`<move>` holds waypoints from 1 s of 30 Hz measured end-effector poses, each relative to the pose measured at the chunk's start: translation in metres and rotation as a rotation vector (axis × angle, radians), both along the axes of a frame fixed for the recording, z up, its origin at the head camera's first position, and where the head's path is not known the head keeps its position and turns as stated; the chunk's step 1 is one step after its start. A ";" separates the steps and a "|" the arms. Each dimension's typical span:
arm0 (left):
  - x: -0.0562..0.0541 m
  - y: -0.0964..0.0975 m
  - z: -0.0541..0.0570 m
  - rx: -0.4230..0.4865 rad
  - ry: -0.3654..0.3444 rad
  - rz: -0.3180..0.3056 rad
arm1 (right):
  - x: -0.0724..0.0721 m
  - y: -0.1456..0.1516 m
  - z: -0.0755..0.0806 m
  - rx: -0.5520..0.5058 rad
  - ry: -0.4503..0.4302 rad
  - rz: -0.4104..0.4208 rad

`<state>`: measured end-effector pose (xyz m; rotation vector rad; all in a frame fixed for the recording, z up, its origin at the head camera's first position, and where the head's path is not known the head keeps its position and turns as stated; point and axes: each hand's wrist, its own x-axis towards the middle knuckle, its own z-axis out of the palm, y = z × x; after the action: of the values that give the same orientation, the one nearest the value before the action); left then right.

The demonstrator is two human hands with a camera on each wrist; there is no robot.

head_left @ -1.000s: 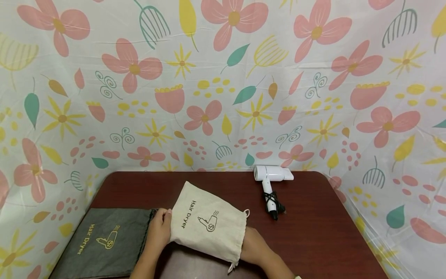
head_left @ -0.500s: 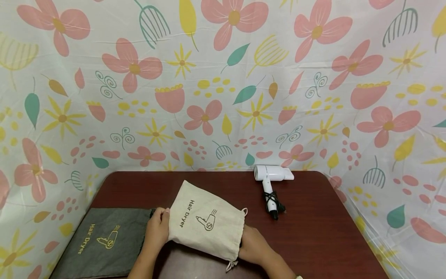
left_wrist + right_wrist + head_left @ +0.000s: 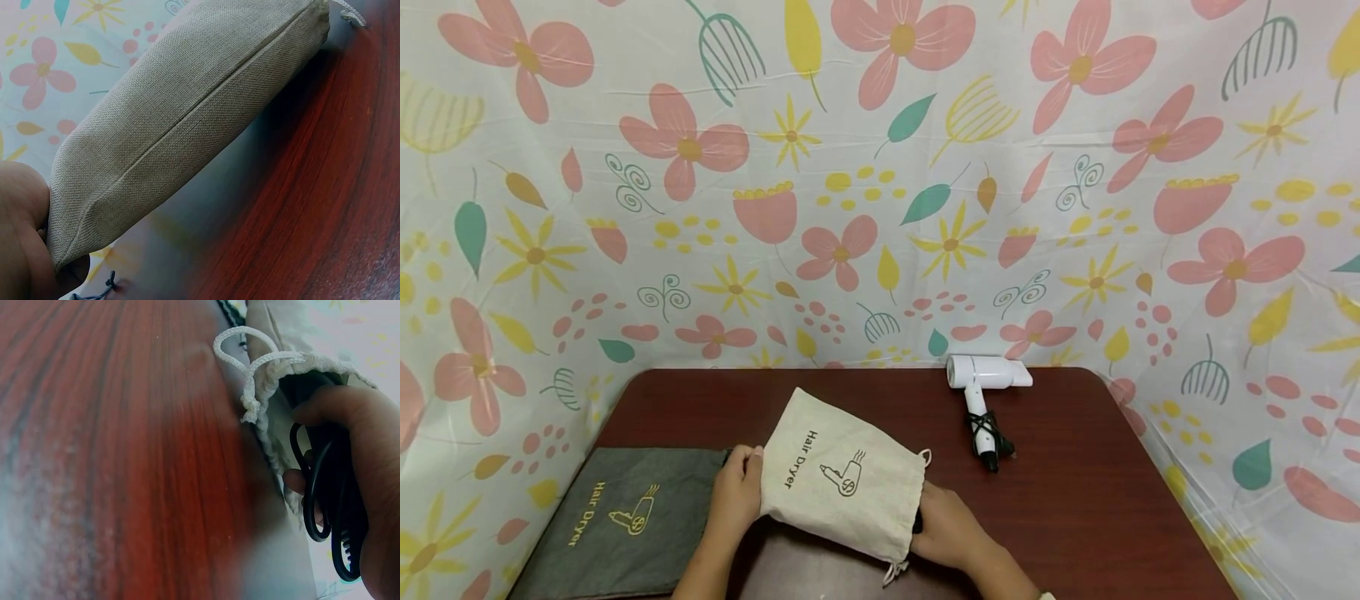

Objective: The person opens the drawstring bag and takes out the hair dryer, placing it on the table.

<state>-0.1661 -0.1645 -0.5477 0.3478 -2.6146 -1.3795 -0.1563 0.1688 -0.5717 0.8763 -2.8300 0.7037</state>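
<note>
A cream drawstring bag [image 3: 842, 483], printed "Hair Dryer", is held above the table between my hands, its mouth facing right. At its closed end my left hand [image 3: 739, 487] pinches the cloth between thumb and fingers; the left wrist view shows the bag's bottom corner [image 3: 75, 244] in that grip. My right hand [image 3: 951, 529] is at the mouth. In the right wrist view it grips what looks like the black handle of a hair dryer [image 3: 337, 481], with a looped black cord [image 3: 309, 512]. The rest of that black thing is hidden inside the bag.
A dark grey drawstring bag [image 3: 617, 525], also printed "Hair Dryer", lies flat at the table's left. A white hair dryer [image 3: 988, 373] with its black cord wrapped round the handle lies at the back right of the dark red table [image 3: 1075, 500]. Flowered cloth [image 3: 880, 183] hangs behind.
The cream bag and both hands have shifted slightly left. A little black now shows between my right hand and the bag's mouth. The grey bag and white hair dryer have stayed put.
</note>
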 end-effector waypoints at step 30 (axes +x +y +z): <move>-0.001 -0.007 0.000 -0.020 0.009 0.005 | 0.000 0.006 0.001 0.029 0.076 0.031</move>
<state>-0.1674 -0.1719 -0.5480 0.3439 -2.6168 -1.3498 -0.1558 0.1744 -0.5708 0.9329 -2.7725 0.6205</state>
